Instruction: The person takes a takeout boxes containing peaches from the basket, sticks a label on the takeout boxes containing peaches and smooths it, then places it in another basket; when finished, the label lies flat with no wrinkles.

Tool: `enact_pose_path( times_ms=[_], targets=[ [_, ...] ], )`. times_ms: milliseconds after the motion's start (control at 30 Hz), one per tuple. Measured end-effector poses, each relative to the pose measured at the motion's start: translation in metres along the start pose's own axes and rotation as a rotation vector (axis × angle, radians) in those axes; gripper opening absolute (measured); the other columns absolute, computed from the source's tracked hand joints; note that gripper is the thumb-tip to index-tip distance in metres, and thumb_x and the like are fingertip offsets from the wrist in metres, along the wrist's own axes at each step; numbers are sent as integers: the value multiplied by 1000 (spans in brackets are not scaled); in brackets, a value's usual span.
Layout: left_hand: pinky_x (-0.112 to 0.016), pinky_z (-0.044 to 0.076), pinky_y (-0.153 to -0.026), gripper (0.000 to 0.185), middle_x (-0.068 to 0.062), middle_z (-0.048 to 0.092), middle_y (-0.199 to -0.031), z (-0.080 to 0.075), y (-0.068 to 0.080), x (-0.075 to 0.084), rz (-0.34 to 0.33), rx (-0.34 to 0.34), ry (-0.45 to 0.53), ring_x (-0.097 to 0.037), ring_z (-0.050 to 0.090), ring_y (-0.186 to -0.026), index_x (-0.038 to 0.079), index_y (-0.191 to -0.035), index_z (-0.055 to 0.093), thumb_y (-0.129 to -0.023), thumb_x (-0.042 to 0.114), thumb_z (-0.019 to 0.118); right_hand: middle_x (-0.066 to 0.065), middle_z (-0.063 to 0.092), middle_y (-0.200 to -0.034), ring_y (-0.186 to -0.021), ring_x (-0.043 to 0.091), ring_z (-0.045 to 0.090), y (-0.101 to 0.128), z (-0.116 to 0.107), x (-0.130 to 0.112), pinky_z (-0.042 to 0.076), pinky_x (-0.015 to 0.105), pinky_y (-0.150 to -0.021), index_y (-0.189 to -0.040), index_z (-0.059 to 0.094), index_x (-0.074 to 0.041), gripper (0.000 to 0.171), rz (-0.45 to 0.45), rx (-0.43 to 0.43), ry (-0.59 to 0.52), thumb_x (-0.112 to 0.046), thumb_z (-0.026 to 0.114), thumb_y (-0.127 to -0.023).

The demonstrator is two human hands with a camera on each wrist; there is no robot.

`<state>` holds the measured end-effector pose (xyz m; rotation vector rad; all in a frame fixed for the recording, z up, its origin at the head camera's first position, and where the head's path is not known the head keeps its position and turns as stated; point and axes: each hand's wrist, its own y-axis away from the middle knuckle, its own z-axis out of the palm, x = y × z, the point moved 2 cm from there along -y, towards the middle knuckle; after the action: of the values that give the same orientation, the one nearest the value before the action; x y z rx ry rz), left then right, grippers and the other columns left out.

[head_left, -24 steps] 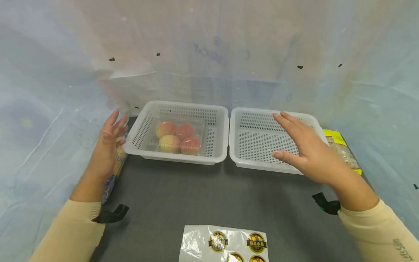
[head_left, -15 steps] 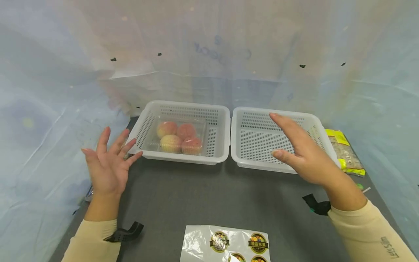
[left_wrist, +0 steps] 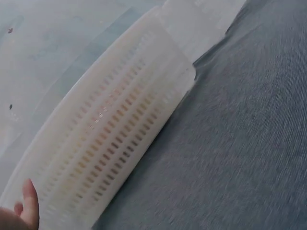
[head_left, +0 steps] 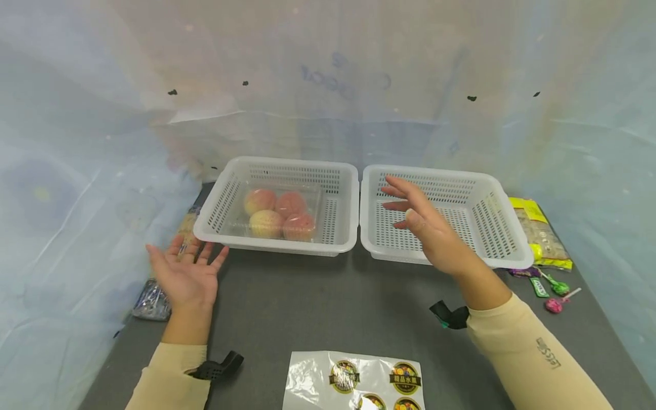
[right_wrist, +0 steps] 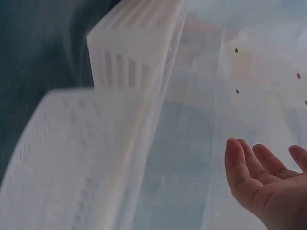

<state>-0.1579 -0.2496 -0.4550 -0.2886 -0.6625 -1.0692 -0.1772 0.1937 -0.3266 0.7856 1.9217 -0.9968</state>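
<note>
Two white baskets sit side by side at the far end of the table [head_left: 307, 307]: the left basket [head_left: 340, 225] holds a clear box of peaches [head_left: 277, 213], the right basket [head_left: 499, 219] holds nothing. Both hands hover empty, left hand [head_left: 187, 279] palm up near the left basket, right hand [head_left: 427, 228] spread over the right one. The left wrist view shows a fingertip [left_wrist: 29, 206] beside the basket wall. In the right wrist view the fingers [right_wrist: 261, 172] are loose. Nothing looks moved yet.
</note>
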Motion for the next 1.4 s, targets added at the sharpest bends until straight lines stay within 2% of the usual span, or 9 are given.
enact_pose_path(
  times_ms=[167,300,433,567,767,900,1133,1300,1400],
  targets=[
    [-58,58,-94,77,-23,53,-146,1,-4,-11,-94,-25,145,-39,58,-120,6,-156,42,-109,68,45,19,38,-165,-143,49,45,-19,20,15,44,69,-104,-172,27,-13,99,95,-1,-256,-80,48,-102],
    [-56,60,-86,74,-25,51,-152,5,-4,-17,-84,-33,199,-41,59,-121,3,-149,48,-110,66,47,21,41,-162,-144,55,42,-32,37,29,45,67,-107,-172,26,-10,104,128,21,-463,-82,48,-101],
    [-53,61,-79,71,-25,46,-157,11,-4,-24,-73,-28,246,-41,61,-118,5,-147,48,-110,66,47,19,43,-161,-144,48,45,-43,51,40,43,67,-110,-171,27,-12,105,169,60,-574,-86,47,-99],
    [-50,63,-74,56,-24,53,-144,15,-4,-30,-47,-22,229,-34,65,-97,8,-145,45,-113,54,49,17,45,-160,-145,41,47,-55,63,50,39,71,-113,-169,31,-16,109,213,114,-653,-90,54,-92],
    [-43,64,-69,46,-16,61,-124,16,-7,-32,-54,-24,153,-26,67,-92,13,-149,48,-107,27,62,21,36,-166,-154,48,32,-71,84,66,33,76,-115,-170,28,-12,116,226,156,-765,-88,62,-89],
    [-40,64,-67,37,-14,62,-116,14,-10,-32,-64,-20,142,-23,66,-84,7,-145,50,-109,14,58,28,21,-172,-159,50,18,-80,97,75,24,78,-118,-172,21,-6,120,226,188,-765,-84,63,-92],
    [-39,64,-64,30,-18,60,-121,12,-15,-32,-67,-15,171,-23,61,-78,6,-138,47,-110,-3,52,30,14,-171,-160,47,11,-97,109,81,16,77,-120,-172,18,-7,88,201,335,-681,-58,47,-107],
    [-38,64,-65,31,-20,56,-138,8,-18,-32,-76,-9,179,-23,62,-82,7,-138,48,-109,-4,54,18,20,-174,-159,39,18,-107,116,84,21,74,-120,-171,21,-10,83,252,397,-566,-56,47,-107],
    [-38,64,-65,33,-21,55,-139,6,-19,-34,-71,-24,170,-24,62,-81,7,-139,47,-109,-6,53,9,22,-175,-160,31,20,-111,119,85,25,71,-120,-172,20,-13,84,308,407,-503,-59,48,-108]
  ],
)
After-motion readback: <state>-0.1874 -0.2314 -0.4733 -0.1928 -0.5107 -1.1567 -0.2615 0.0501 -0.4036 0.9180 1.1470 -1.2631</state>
